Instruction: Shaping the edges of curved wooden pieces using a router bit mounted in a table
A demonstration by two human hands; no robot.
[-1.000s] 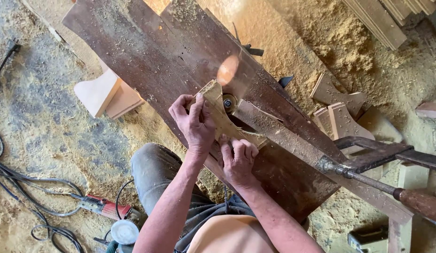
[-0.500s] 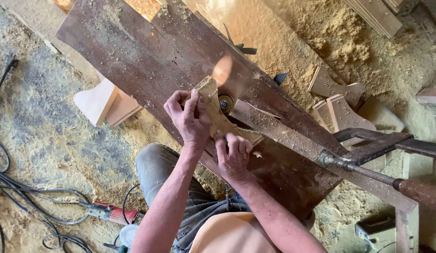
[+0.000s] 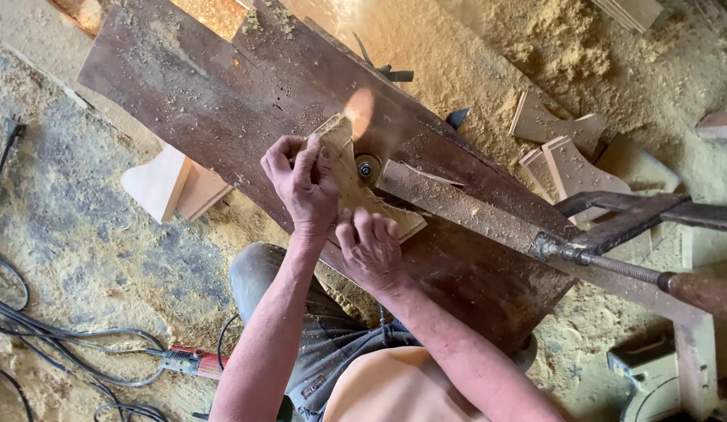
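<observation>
On the dark table, left hand and right hand both grip a curved wooden piece.

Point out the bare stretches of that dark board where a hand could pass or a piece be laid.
The dark board is free, apart from sawdust, along its upper-left stretch, beyond the left hand. Another bare patch lies at lower right, between the right hand and the clamp. The middle is crowded: both hands press the wooden piece beside the round cutter.
</observation>
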